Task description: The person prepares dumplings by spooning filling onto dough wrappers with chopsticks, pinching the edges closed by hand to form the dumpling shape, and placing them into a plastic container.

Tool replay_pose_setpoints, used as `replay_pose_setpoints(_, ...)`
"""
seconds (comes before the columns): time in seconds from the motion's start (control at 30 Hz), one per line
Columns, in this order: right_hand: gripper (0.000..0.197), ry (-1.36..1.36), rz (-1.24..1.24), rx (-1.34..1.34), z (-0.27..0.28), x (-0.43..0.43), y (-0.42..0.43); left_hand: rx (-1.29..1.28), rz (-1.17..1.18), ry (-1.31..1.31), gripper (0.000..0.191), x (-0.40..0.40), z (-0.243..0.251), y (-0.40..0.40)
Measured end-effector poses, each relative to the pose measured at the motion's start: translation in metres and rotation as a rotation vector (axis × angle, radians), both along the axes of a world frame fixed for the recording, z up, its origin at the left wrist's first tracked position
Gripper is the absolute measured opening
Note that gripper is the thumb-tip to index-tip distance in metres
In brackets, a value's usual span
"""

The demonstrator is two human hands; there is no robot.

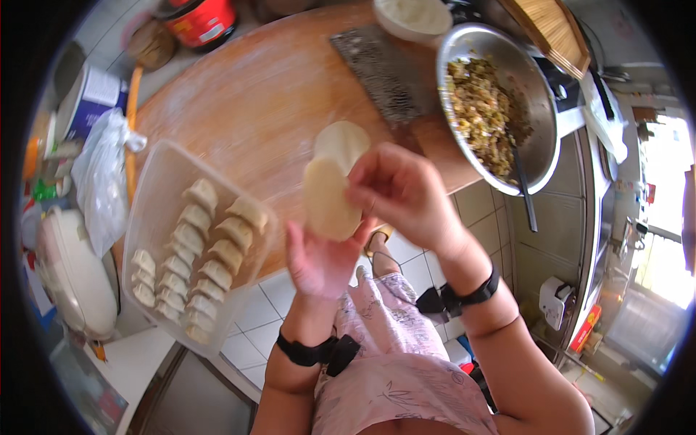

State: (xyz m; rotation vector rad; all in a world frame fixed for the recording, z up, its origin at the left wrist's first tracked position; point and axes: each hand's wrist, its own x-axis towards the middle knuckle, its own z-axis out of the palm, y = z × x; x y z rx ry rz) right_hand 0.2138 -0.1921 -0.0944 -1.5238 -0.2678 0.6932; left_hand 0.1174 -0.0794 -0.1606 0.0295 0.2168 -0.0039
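A thin, pale dough wrapper (331, 201) rests across the upturned fingers of my left hand (329, 263), whose thumb stands out to the side. My right hand (405, 196) pinches that wrapper's right edge between thumb and fingertips. Just beyond it, partly covered, a second dough wrapper (342, 140) lies on the wooden board (244, 103). To the left, a clear plastic container (155, 185) holds rows of folded dumplings (187, 236). On the right stands a steel bowl (535, 119) of chopped filling (481, 106), with a dark-handled utensil (522, 179) leaning in it.
A flour-dusted cleaver blade (380, 76) lies on the board near a white bowl of flour (413, 19). A knotted plastic bag (103, 174) and a cream-coloured appliance (79, 272) border the container's left. A bamboo tray (549, 32) sits past the steel bowl.
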Motion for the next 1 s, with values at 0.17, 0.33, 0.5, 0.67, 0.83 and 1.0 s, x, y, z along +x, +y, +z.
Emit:
replay_pose_setpoints(0.17,0.014,-0.797,-0.057,-0.31,0.032,-0.026,-0.065,0.243,-0.097,0.177,0.057,0.012,0.034,-0.006)
replay_pose_setpoints(0.33,0.046,-0.903,-0.161,-1.031,0.055,-0.014,-0.186,0.38,-0.204,0.243,0.058,0.015,0.04,-0.017)
replay_pose_setpoints(0.5,0.075,-0.86,0.098,-1.342,0.025,-0.001,-0.218,0.484,-0.289,0.264,0.062,0.024,0.04,-0.033)
replay_pose_setpoints(0.67,0.048,-1.013,0.04,-0.957,0.025,0.03,-0.206,0.5,-0.22,0.224,0.058,0.037,0.045,-0.067)
replay_pose_setpoints(0.83,0.019,-0.707,-0.304,-0.647,0.019,0.079,-0.223,0.521,-0.187,0.228,0.057,0.054,0.051,-0.093)
replay_pose_setpoints(1.0,0.011,-0.515,-0.5,-0.439,0.039,0.077,-0.242,0.552,-0.071,0.004,0.05,0.059,0.041,-0.092)
